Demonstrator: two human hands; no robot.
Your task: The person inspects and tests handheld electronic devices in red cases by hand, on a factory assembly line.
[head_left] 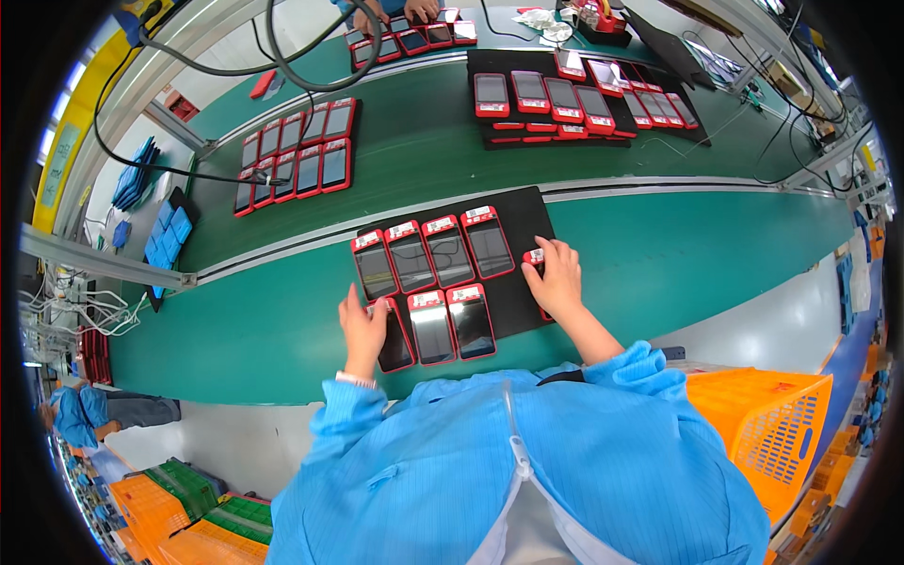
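Observation:
My right hand (560, 281) grips a red-framed handheld device (534, 256) over the right part of a black mat (520, 217); the hand hides most of that device. My left hand (363, 328) has its fingers apart, with the thumb touching the upper left edge of another red-framed device (397, 341). Two more dark-screened devices, one in the middle (432, 330) and one on the right (471, 323), lie beside it in the near row. Behind them, a far row of several similar devices (411, 256) lies face up, with white labels at their tops.
Beyond a metal rail (650, 185) runs a dark green belt (414, 122) carrying a group of red devices (311, 165) and stacked ones (565, 99). Another person's hands (421, 9) work at the far side. Cables (160, 169) hang at left. An orange crate (758, 424) stands at my right.

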